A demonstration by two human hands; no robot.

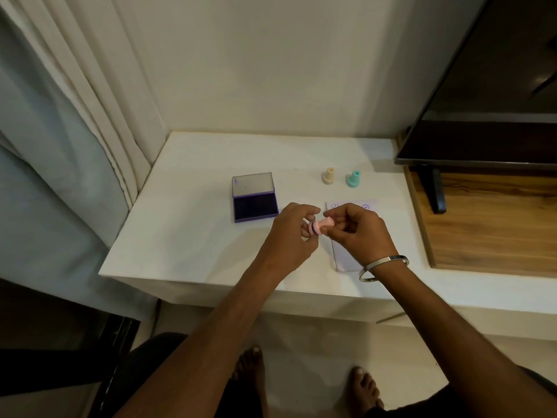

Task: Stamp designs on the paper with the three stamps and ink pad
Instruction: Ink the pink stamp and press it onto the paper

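Note:
A pink stamp [322, 225] lies sideways in the air between both hands. My right hand [358, 230] pinches its handle end, and my left hand [291, 233] grips its round base, where a pink cap with a dark ring shows. A purple ink pad [255, 206] lies open on the white table [187, 236], left of the hands. A cream stamp [328, 175] and a teal stamp [353, 179] stand upright behind the hands. The paper [343, 257] lies under my right hand, with faint purple prints near its far edge.
A dark television [482, 86] on a stand rises at the right over a wooden shelf [488, 227]. Curtains [75, 101] hang along the left. The table's front edge runs just below my wrists, and bare feet show on the floor.

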